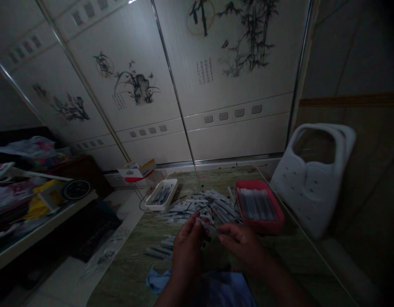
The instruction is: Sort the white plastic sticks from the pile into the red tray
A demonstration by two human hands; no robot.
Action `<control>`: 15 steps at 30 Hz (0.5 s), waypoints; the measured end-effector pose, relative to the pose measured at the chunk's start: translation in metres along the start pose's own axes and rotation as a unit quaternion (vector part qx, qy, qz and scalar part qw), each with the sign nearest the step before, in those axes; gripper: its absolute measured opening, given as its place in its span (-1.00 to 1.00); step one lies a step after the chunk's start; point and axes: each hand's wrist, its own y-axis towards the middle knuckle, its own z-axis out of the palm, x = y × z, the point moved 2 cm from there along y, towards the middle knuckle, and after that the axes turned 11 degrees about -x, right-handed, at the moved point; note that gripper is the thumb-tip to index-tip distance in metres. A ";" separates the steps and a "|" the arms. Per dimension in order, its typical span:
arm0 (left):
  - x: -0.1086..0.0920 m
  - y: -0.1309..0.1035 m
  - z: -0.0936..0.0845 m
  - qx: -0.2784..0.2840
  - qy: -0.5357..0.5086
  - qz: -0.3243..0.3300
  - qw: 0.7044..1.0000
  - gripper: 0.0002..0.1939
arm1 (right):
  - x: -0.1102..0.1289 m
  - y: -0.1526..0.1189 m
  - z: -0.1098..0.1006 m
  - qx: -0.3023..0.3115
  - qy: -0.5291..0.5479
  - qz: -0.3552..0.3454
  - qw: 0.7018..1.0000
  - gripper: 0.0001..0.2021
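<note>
My left hand (188, 241) is closed, fingertips pinching one end of a slim whitish pen (210, 227). Thumb and fingers of my right hand (238, 241) are closed on its other end, so it spans the gap between both hands above the table. Just beyond lies a loose pile of pens (197, 204), pale with dark parts. A smaller group of pens (160, 250) rests left of my left wrist. Dim light hides the pen's finer details.
A red tray (282, 226) with pens in rows stands right on the wooden table (133, 273); a white tray (149, 207) of pens stands left. Blue cloth (157, 280) lies near me. A white folding chair (312, 183) is at right, an open box (136, 171) behind.
</note>
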 end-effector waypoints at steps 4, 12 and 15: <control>0.000 -0.005 0.006 -0.008 -0.014 -0.013 1.000 -0.29 | 0.007 -0.003 -0.001 -0.001 0.016 -0.010 1.000 -0.72; -0.001 -0.005 0.008 -0.008 0.023 0.009 1.000 -0.26 | -0.002 -0.001 -0.002 -0.003 0.037 0.003 0.999 -0.73; -0.004 -0.007 0.010 0.002 0.017 0.003 1.000 -0.24 | -0.003 0.001 -0.001 -0.006 0.038 0.007 0.999 -0.72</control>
